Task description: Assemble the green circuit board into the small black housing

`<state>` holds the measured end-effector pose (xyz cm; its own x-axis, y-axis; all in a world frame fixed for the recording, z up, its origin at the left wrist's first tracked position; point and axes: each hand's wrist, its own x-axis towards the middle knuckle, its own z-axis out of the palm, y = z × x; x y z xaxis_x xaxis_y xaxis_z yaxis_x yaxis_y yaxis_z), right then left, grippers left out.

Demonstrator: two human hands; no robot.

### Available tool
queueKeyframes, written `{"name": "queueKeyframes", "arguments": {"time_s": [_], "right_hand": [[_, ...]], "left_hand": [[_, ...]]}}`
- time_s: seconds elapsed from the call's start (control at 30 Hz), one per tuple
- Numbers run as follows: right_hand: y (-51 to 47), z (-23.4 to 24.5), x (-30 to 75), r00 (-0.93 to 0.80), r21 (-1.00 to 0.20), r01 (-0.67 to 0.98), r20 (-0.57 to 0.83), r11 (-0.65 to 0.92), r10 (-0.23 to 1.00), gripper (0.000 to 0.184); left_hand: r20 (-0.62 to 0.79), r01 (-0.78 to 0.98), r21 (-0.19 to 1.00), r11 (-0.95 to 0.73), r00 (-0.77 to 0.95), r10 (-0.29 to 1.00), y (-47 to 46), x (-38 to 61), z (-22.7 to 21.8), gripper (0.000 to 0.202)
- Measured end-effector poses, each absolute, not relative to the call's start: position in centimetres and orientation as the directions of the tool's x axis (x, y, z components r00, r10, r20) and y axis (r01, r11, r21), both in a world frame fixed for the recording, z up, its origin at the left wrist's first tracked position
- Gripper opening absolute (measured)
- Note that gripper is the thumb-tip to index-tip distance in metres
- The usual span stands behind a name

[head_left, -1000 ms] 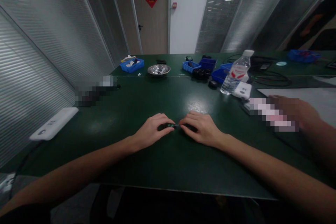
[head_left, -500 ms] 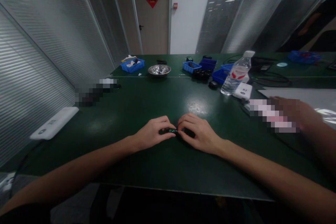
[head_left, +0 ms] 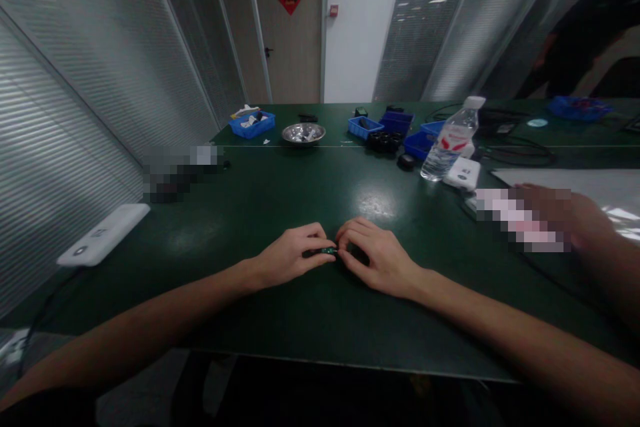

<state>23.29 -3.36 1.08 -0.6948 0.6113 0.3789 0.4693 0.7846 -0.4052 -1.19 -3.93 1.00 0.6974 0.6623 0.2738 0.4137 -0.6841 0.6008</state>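
Near the middle of the green table, my left hand pinches a small green circuit board between thumb and fingers. My right hand meets it from the other side, its thumb and fingertips closed at the board's right end. A tiny pale tip shows there, but the fingers hide what my right hand grips. Both hands rest low over the tabletop, fingertips almost touching.
A steel bowl and a blue tray stand at the back. To the right are a water bottle, white power bank and a co-worker's hand. Another white power bank lies left. A dark-clothed person stands behind.
My hands keep nearly the same place and grip, with only slight finger shifts. The person in the background has come further into view at the upper right.
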Motion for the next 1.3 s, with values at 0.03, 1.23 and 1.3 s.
{"name": "queueKeyframes", "arguments": {"time_s": [0.03,1.23,1.3], "right_hand": [[-3.39,1.09,23.28,-0.694,-0.408,0.469,0.377,0.783,0.613,0.005],[-3.72,0.83,22.66,-0.56,-0.657,0.485,0.273,0.577,0.782,0.015],[-3.63,0.84,22.75,-0.539,-0.659,0.496,0.276,0.565,0.796,0.014]], "left_hand": [[0.277,0.412,0.603,-0.683,0.695,0.664,-3.93,-1.21,0.97,0.023],[0.407,0.363,0.582,-0.728,0.645,0.647,-4.37,-0.67,1.08,0.024],[0.415,0.395,0.589,-0.705,0.6,0.684,-4.23,-0.8,1.13,0.025]]}}
